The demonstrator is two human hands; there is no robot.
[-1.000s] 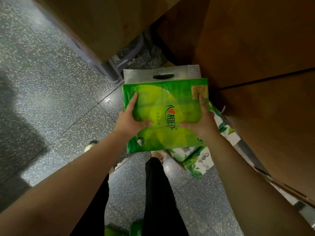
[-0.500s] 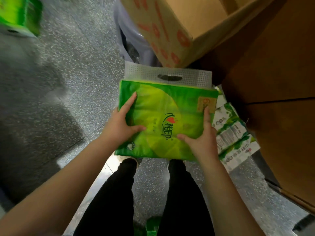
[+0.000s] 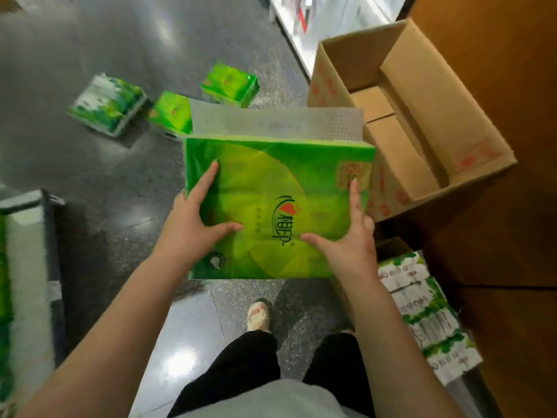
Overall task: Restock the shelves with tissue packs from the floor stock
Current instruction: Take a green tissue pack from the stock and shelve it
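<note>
The person stands on the dark speckled floor (image 3: 105,182) and holds one large green tissue pack (image 3: 271,212) in front of the body, above the floor, with its flat face turned up. The left hand (image 3: 193,224) grips the left edge of the pack: the fingers lie stretched along the top face, and the thumb points inward across it. The right hand (image 3: 346,239) grips the right edge in the same manner. The white perforated handle strip (image 3: 277,122) of the pack is on its far side.

On the floor far to the left lie three smaller green packs (image 3: 171,114), close together. Just right of the held pack stands an open cardboard box (image 3: 407,116); I cannot tell what is inside. Near right, more white and green packs (image 3: 428,315) lie beside a brown wall (image 3: 497,236). At the left edge there is a blurred green and white pile (image 3: 18,282).
</note>
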